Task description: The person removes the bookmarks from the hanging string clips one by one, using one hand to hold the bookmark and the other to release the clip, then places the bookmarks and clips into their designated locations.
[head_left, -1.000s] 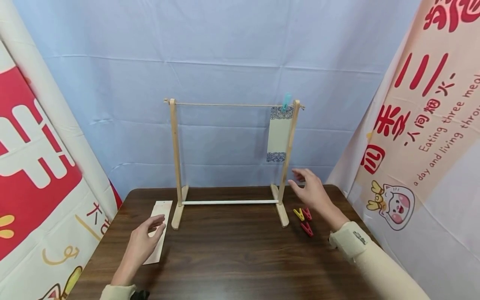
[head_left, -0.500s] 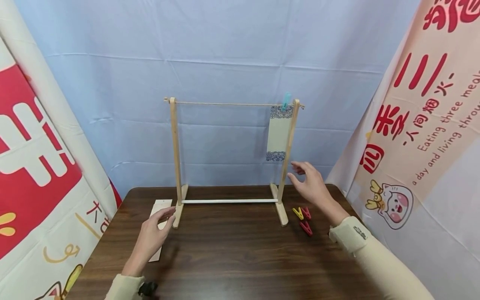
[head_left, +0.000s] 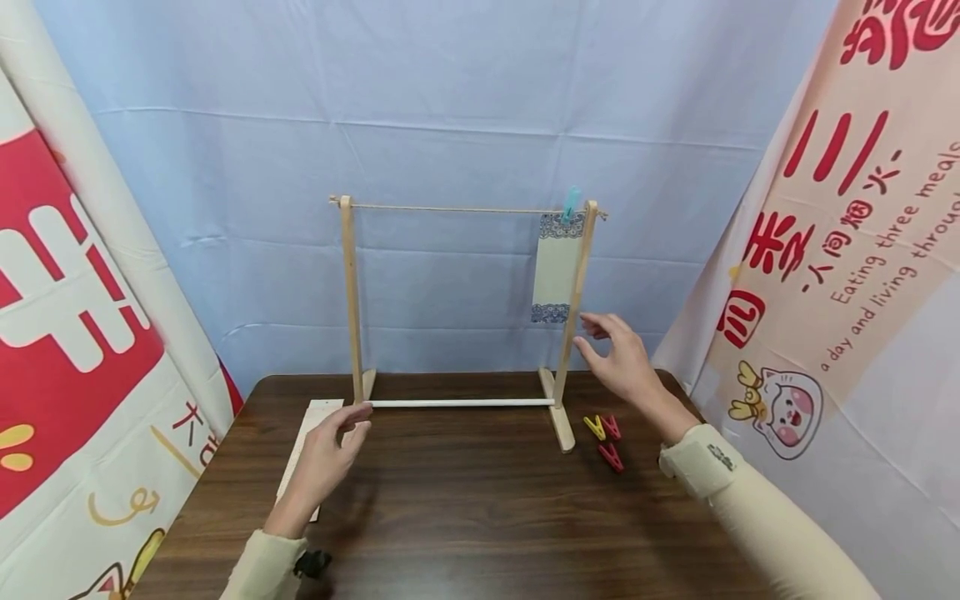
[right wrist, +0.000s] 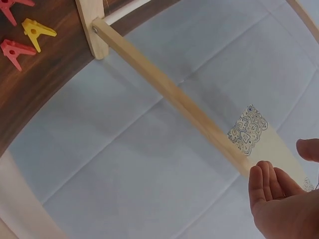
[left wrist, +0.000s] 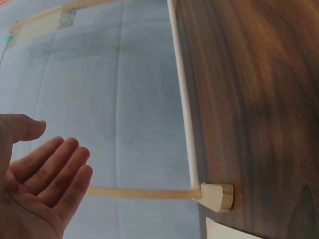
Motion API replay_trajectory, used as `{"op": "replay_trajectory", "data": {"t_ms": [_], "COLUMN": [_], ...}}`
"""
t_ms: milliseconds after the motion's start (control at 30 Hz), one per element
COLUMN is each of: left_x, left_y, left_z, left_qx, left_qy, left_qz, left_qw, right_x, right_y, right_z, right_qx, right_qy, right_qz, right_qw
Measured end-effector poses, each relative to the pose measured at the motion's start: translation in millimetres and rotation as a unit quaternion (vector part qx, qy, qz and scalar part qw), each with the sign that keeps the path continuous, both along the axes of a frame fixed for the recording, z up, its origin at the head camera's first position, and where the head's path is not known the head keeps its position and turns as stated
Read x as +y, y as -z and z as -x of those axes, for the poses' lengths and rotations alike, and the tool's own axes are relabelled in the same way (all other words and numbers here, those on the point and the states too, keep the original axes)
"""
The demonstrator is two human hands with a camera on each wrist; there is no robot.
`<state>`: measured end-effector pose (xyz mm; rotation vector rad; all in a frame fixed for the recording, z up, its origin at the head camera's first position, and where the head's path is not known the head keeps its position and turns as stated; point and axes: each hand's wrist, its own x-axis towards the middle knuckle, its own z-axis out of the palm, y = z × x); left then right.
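A wooden frame stands at the back of the table, a string [head_left: 457, 208] tied across its top and a white rod [head_left: 457, 403] low down. From the string's right end hangs a cream paper strip [head_left: 557, 271] with blue patterned ends, held by a light blue clothespin [head_left: 572, 203]. My left hand [head_left: 326, 454] hovers over pale paper strips [head_left: 300, 446], partly hiding them; its fingers are relaxed and hold nothing. By the frame's right post [head_left: 573, 333] my right hand [head_left: 622, 358] is raised, loosely curved, holding nothing. Two red clothespins [head_left: 611, 456] and a yellow one [head_left: 595, 427] lie below it.
The dark wooden table [head_left: 465, 517] ends just behind the frame's feet, such as the right foot [head_left: 561, 425]. A light blue cloth [head_left: 450, 100] hangs behind. Printed cloths line both sides, the right cloth [head_left: 847, 275] bearing red characters.
My left hand has moved right and forward, away from over the paper strips toward the frame's left foot. My right hand has risen slightly beside the right post. The clothespins lie as before.
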<state>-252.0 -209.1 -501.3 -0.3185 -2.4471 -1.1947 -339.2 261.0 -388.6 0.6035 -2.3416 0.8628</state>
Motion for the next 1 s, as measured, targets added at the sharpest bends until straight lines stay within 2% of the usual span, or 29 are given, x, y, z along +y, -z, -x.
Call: {"op": "replay_trajectory", "data": {"t_ms": [433, 700, 1000], "left_x": [19, 32, 45], "left_y": [-10.4, -8.3, -17.0], "left_z": [11.5, 14.3, 20.0], "left_qx": [0.014, 0.027, 0.013], "left_qy": [0.015, 0.033, 0.056], "left_qz": [0.000, 0.004, -0.017], "left_qw": [0.9998, 0.9991, 0.9982], "right_x": [-2, 1, -1], "right_y": [-12.7, -16.6, -30.9], "right_z": [0.2, 0.3, 6.9], "right_qx": [0.007, 0.016, 0.046], "right_qy": [-0.005, -0.006, -0.023], "right_qz": [-0.007, -0.012, -0.003], "right_qw": [1.000, 1.000, 0.999]}}
